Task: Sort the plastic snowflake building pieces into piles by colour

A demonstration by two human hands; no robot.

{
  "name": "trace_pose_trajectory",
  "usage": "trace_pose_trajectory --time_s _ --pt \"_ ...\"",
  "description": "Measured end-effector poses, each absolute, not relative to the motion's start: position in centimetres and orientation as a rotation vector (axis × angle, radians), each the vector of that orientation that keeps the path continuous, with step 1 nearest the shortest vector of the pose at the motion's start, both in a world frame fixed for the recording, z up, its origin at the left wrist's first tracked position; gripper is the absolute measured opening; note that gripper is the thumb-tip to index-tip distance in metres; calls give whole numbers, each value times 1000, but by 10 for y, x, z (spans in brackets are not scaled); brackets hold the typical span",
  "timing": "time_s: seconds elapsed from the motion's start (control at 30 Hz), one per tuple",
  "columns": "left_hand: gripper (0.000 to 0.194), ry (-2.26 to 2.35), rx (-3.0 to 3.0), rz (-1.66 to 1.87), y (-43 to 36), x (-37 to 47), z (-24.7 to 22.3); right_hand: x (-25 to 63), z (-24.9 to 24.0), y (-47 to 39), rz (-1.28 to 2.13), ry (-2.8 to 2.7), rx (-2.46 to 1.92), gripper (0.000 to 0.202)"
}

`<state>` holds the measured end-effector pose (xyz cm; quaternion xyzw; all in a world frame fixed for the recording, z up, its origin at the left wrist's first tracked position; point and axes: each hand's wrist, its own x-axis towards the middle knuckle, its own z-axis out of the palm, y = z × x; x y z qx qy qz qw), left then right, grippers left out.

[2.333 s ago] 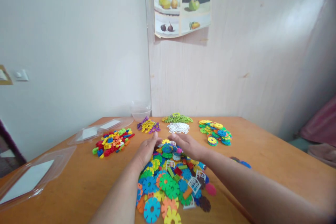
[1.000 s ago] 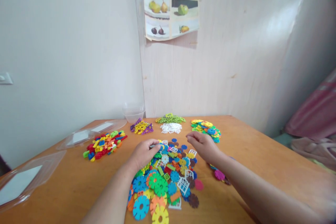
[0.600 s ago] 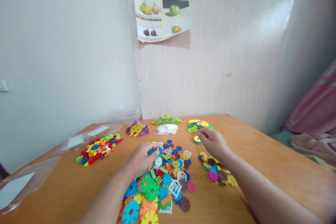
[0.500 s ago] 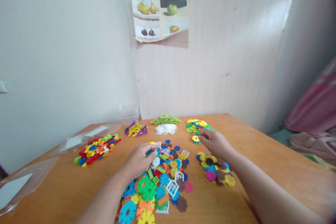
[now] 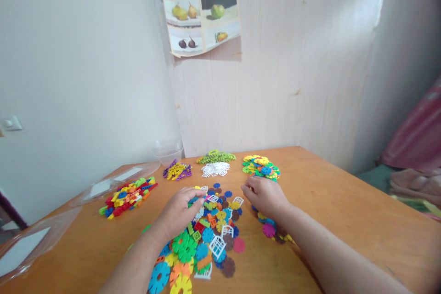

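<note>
My left hand (image 5: 181, 211) rests at the left edge of a mixed pile of plastic pieces (image 5: 207, 235). Its fingers curl toward the thumb, with blue showing in the gap; whether that piece is held is unclear. White window frames (image 5: 217, 246), notched flower discs (image 5: 159, 277) and small bricks (image 5: 199, 227) make up this pile. My right hand (image 5: 265, 195) hovers right of it, fingers curled together and nothing visible at the tips. It partly covers a heap of small discs (image 5: 269, 230). Just beyond lies a heap of larger notched discs (image 5: 261, 165).
Sorted heaps line the back: purple and yellow pieces (image 5: 177, 170), white frames (image 5: 215, 169), green pieces (image 5: 217, 157). Colourful bricks (image 5: 127, 196) lie left, near clear plastic lids (image 5: 65, 229). A clear tub (image 5: 167, 150) stands against the wall. Pink cloth (image 5: 415, 128) hangs right.
My right hand has drawn back left and nearer from the larger-disc heap, and the yellow disc by its fingertips no longer shows there. My left hand stays nearly still. The view has turned slightly.
</note>
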<state>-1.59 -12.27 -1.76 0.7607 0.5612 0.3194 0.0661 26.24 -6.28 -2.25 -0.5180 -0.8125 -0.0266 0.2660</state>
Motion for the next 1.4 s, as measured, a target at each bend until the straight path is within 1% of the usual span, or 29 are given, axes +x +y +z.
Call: trace_pose_trajectory --time_s 0.13,0.37,0.6,0.87,1.07,1.17,1.3,1.4 --pt "25 1659 2410 891 -118 -10 -16 261 -20 -66 -113 -2127 -1358 33" --pt "23 1550 2676 637 -115 7 -8 260 -19 -67 -144 -2074 -1303 31" --pt "22 1570 2746 422 -112 25 1 261 -18 -68 -126 -2058 -1275 30" --pt "14 1623 2655 464 -104 28 -4 263 -17 -67 -74 -2056 -1289 31" --pt "7 1671 2624 433 -101 28 -9 263 -17 -66 -72 -2047 -1290 32" --pt "7 1669 2556 536 -98 26 -12 263 -18 -66 -74 -2053 -1282 32" --pt "15 1700 2290 849 -93 11 -14 264 -19 -66 -62 -2053 -1275 31" --pt "21 1794 2012 1110 -92 -17 -12 264 -19 -66 -42 -2050 -1272 30"
